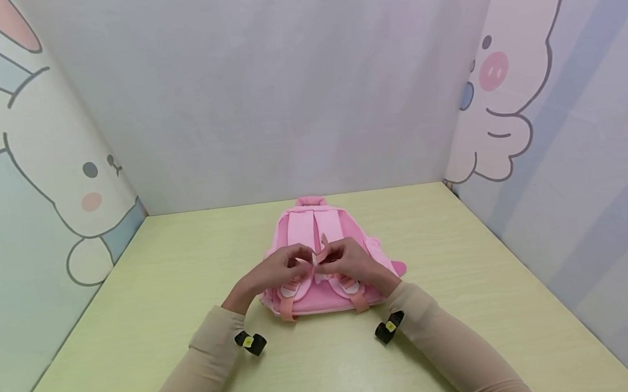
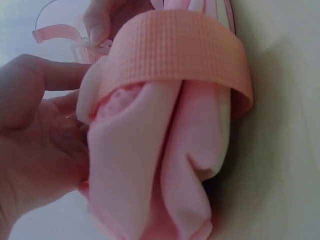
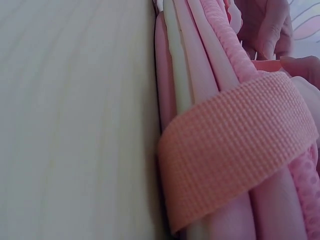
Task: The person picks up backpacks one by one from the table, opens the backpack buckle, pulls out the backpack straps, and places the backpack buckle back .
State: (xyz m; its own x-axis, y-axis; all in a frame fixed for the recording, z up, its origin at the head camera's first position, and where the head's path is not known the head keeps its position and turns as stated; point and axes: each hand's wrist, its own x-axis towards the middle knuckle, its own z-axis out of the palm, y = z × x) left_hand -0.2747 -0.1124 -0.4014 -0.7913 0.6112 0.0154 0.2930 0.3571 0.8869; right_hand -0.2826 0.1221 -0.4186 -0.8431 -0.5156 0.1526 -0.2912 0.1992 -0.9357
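A pink backpack [image 1: 321, 301] lies on the table with its shoulder straps [image 1: 300, 226] facing up and its top handle [image 1: 311, 201] pointing away. Over its middle my two hands meet at a small white buckle [image 1: 314, 259] on a pinkish webbing strap. My left hand [image 1: 277, 269] pinches it from the left with curled fingers. From the other side, thumb and fingers of my right hand [image 1: 352, 261] pinch it too, and a loose strap end [image 1: 324, 240] sticks up there. In the left wrist view, an orange-pink webbing band [image 2: 175, 47] hides part of the left fingers.
The backpack rests on a pale yellow-green table [image 1: 190, 254]. White adjuster buckles [image 1: 351, 287] sit on the lower straps, and a darker pink flap [image 1: 399, 268] juts out at the right. Printed curtain walls stand behind and on both sides.
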